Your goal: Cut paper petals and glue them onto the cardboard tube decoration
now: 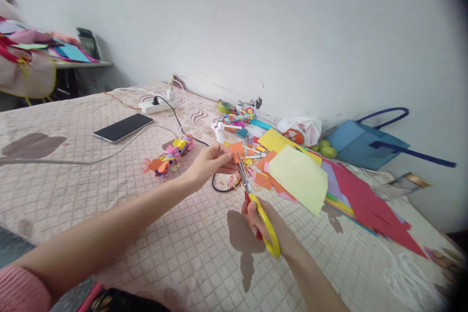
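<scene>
Between the thumb and fingers of my left hand (210, 165) is a small piece of orange paper (237, 150). My right hand (261, 217) grips scissors (269, 226) with yellow and red handles. Their metal blades point away from me and meet the lower edge of the orange paper; whether they are parted is hard to make out. Just beyond my left hand stands a white glue gun (219, 131). Left of that hand lies a garland of colourful paper flowers (171, 156). Small paper scraps (252, 156) are scattered by the blades.
To the right lie a pale yellow sheet (300, 175) and red sheets (365, 200). A blue bag (361, 144) and green fruit (325, 150) sit by the wall. A phone (123, 127), a power strip (157, 105) and cables occupy the left side of the quilted tablecloth.
</scene>
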Demonstrator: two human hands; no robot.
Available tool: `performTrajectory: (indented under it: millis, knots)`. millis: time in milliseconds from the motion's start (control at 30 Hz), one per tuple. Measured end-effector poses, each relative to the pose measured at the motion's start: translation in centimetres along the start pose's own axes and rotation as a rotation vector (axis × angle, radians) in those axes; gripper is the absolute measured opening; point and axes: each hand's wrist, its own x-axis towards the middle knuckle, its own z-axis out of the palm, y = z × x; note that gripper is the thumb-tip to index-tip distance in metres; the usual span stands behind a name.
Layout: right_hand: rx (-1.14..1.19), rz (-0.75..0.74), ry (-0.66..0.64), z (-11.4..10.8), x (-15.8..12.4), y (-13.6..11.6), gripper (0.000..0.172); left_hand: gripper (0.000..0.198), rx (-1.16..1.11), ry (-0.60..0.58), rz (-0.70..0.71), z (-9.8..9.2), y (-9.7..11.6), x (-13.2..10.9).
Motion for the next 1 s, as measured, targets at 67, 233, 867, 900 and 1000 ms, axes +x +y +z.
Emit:
performTrajectory:
  millis: [67, 233, 867, 900, 1000]
  knots:
    - [0.004, -0.002, -0.012, -0.1, 0.0, -0.2, 0.061, 0.013, -0.001, 0.003, -0.001, 0.1, 0.1, 0.0]
    - [0.059, -0.032, -0.038, -0.1, -0.2, -0.8, 0.059, 0.012, 0.008, 0.011, -0.005, 0.2, 0.1, -0.1]
    - [0.199, 0.155, -0.004, 0.6, 0.4, 0.1, 0.054, 0.018, 0.021, -0.005, 0.012, -0.1, 0.0, 0.1]
    - [0.209, 0.161, -0.006, 0.6, 0.4, 0.1, 0.054, 0.017, 0.022, -0.005, 0.011, -0.2, 0.0, 0.1]
    - [0.207, 0.15, -0.027, 0.6, 0.2, 0.0, 0.053, 0.017, 0.026, -0.004, 0.005, -0.1, 0.0, 0.1]
